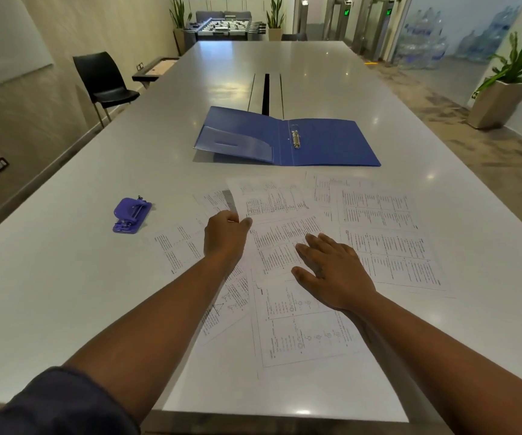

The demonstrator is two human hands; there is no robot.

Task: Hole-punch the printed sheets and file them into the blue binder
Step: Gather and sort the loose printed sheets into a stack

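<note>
I am looking down a long grey table [65,277] at my two bare arms reaching forward. Printed sheets [379,233] lie scattered and overlapping on the table in front of me, covered in small text, tables and diagrams.

My left hand [226,235] is over the left side of the spread, its fingers curled round the edge of one sheet [269,199], pinching it at the lower left corner. My right hand [331,268] lies flat on the sheets near the middle, fingers straight and slightly spread, pressing down on the paper and holding nothing.

Beyond the sheets, further up the table, the blue binder [325,142] lies open and flat, its metal rings [296,138] showing at the spine and a clear pocket inside its left cover. No paper is in it.

To my left, apart from the sheets, a purple hole punch [131,214] sits on the table.

A black chair [102,80] stands by the left wall. A potted plant [504,89] stands to the right.
</note>
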